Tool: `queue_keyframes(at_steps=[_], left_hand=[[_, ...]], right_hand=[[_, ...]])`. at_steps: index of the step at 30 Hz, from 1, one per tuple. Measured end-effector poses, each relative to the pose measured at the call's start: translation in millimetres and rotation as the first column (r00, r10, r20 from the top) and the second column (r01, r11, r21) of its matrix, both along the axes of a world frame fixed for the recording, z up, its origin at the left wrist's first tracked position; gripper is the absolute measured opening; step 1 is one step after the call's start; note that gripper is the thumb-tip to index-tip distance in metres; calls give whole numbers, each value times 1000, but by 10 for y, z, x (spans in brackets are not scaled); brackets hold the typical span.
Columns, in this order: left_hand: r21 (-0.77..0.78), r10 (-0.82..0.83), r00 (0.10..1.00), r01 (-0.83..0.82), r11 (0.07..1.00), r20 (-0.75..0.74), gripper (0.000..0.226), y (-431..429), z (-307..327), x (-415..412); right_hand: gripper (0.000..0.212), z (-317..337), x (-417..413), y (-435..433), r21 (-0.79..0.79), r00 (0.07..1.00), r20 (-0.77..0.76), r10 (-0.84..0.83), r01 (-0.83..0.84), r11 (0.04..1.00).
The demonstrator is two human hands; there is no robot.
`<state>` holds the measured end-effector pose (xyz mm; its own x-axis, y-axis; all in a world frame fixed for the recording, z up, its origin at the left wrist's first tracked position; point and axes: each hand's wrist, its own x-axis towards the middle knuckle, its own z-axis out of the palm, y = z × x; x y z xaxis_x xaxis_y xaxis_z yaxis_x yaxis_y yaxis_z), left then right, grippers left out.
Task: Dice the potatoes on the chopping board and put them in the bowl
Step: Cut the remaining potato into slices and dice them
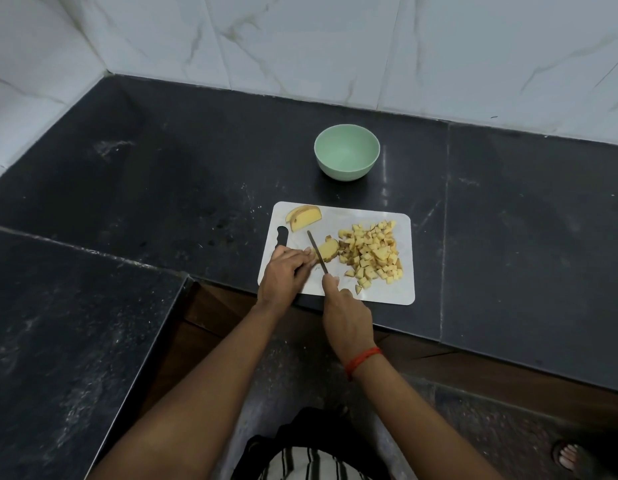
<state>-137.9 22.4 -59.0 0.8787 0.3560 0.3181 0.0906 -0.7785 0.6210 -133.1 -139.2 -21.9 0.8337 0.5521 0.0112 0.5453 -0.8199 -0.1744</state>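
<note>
The right hand (347, 318), with a red thread (363, 358) round its wrist, is closed round the handle of the knife (317, 251). The handle is hidden inside the fist. The narrow, straight metal blade points away from the person and stands across the potato piece (328, 250).

The left hand (283, 271) lies just left of the blade. Its fingers are bent, and the fingertips hold the potato piece from the left side. The piece is pale yellow, with brown skin at its rim.

The chopping board (380, 292) is a thin white rectangle with rounded corners. It has a slot (282, 235) near its left edge. Its near edge lies close to the counter's front edge.

A loose heap of diced potato (370, 251) covers the right half of the board and touches the potato piece. A bare strip remains along the board's near edge. The potato slices (304, 218), curved and stacked, sit at the board's far left corner.

The counter (162, 185) is dark, speckled polished stone, open to the left and right of the board.

The bowl (345, 171), round, smooth and pale green, stands beyond the board's far edge, apart from it. White veined tiles (300, 46) rise behind the counter's rear edge.
</note>
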Motion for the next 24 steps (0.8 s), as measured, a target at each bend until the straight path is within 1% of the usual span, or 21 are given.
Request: queue_keyframes(at_steps=[1,2,5,6,7,8,9,11,12,14,15,19,24], left_hand=[[3,3,1000,-3,1000,4,17,-3,0,7],[7,11,1000,-11,1000,3,17,-11,2,7],[-6,56,998,-56,998,3,15,-73,36,-23],[-18,71,997,-71,997,10,15,-72,48,-25],[-32,80,997,-79,996,12,15,-68,41,-30],[-45,84,996,-83,996,12,15,-67,38,-30],[-59,86,996,-85,995,9,14,-65,32,-36],[-75,92,996,-91,993,7,12,-49,28,-41],[-76,95,996,-94,993,6,11,-40,30,-33],[-70,103,995,-103,992,0,12,-54,36,-32],[-66,105,995,-104,992,-2,13,-65,37,-35],[-70,109,994,-110,992,-8,14,-53,17,-33],[-66,104,994,-105,992,-16,14,-55,33,-27]], right_hand=[[32,9,-45,-77,-44,998,-64,11,-14,999],[32,2,-97,-155,-55,996,-91,13,-18,998],[36,0,-259,-376,-18,994,-99,-49,48,999],[31,-20,-301,-436,-30,991,-113,-71,68,997],[20,-40,-339,-487,-19,984,-159,-81,79,997],[10,-42,-362,-528,0,970,-226,-96,98,995],[5,-31,-365,-540,49,962,-256,-94,110,993],[10,-12,-322,-480,125,974,-210,-81,109,986],[8,1,-271,-419,155,979,-187,-74,104,982],[5,-2,-116,-248,183,980,-193,-46,82,980],[8,-8,-23,-158,187,981,-192,-36,72,980],[25,-9,188,83,129,983,-181,9,14,992],[30,-25,202,113,64,985,-173,17,-6,998]])
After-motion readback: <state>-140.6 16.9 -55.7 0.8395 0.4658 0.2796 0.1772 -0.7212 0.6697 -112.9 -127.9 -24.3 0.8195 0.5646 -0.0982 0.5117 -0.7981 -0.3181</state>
